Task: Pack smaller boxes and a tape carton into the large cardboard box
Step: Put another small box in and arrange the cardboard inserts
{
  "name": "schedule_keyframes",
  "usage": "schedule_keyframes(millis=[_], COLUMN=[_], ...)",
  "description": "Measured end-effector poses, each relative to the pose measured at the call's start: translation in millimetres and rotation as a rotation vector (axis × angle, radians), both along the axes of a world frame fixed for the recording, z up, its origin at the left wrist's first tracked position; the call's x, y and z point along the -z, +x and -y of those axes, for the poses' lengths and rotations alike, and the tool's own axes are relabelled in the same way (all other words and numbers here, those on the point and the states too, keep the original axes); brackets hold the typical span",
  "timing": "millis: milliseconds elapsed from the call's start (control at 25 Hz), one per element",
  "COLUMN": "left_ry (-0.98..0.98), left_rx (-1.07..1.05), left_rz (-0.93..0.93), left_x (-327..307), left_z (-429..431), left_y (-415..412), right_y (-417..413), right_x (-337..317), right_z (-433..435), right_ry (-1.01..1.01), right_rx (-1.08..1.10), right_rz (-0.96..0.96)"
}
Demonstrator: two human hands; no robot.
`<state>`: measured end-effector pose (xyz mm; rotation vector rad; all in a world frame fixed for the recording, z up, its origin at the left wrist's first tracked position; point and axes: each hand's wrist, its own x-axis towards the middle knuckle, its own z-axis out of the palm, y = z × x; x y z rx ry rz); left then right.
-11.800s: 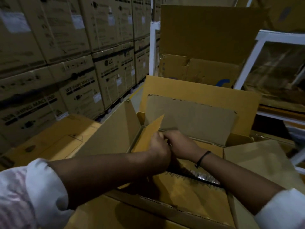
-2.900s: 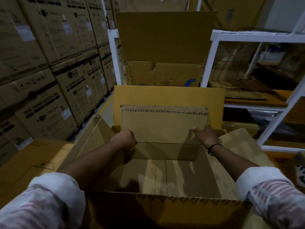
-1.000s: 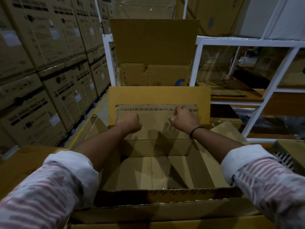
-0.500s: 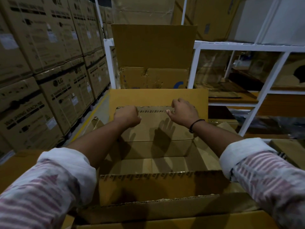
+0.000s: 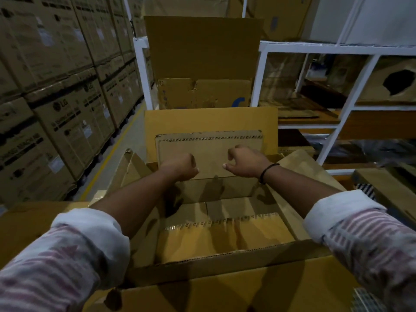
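Observation:
The large cardboard box (image 5: pixel 211 121) stands open in front of me, its yellow far flap upright. Inside it sits a brown inner box (image 5: pixel 227 207) with a bare bottom; its far flap (image 5: pixel 209 147) stands up and its near flap (image 5: pixel 225 237) leans inward. My left hand (image 5: pixel 180 166) hovers in front of the far flap as a fist and holds nothing. My right hand (image 5: pixel 245 162), with a black band at the wrist, floats beside it with loosely curled fingers and a gap to the thumb. No tape carton shows.
Stacked washing-machine cartons (image 5: pixel 67 113) wall the left side beyond a floor aisle with a yellow line (image 5: pixel 110 154). A white shelf rack (image 5: pixel 337 122) with flattened cardboard stands right. An upright cardboard sheet (image 5: pixel 202 48) rises behind the box. A flat carton (image 5: pixel 24 224) lies at my left.
Both hands have come down off the top edge of the brown far flap and let it go. The flap stays upright. The near flap shows lower in view.

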<state>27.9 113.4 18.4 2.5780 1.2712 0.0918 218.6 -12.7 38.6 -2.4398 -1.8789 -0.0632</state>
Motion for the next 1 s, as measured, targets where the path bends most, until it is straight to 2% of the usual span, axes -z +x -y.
schedule_keyframes(millis=[160,280,440,560,680,800,1000], left_ry=[-0.019,-0.131,-0.429,-0.491,-0.498,-0.340,-0.157], left_rx=[0.044,0.141,0.265,0.303,0.275,0.264,0.248], left_rz=[-0.051,-0.114,-0.377,-0.524,-0.407,-0.246,-0.088], left_x=[19.8,30.0,61.5,69.1,42.9,5.4,-33.9], left_z=[28.8,52.1,82.4,87.5,94.5,107.0,171.8], left_y=[-2.1,2.2,3.4,-2.8,-4.6,-14.7,-60.2], right_y=[-3.3,-0.4,11.4,23.8,30.0,19.1,-22.3], right_x=[0.1,-3.7,-10.5,-17.2,-23.3,-34.1,-39.2], right_z=[7.7,13.6,29.2,44.3,63.0,86.1,167.4], right_ry=[-0.095,-0.188,-0.246,-0.241,-0.246,-0.208,-0.262], right_rx=[-0.069,-0.158,-0.236,-0.252,-0.262,-0.275,-0.260], right_rz=[0.044,0.065,0.050,-0.006,-0.039,-0.034,-0.254])
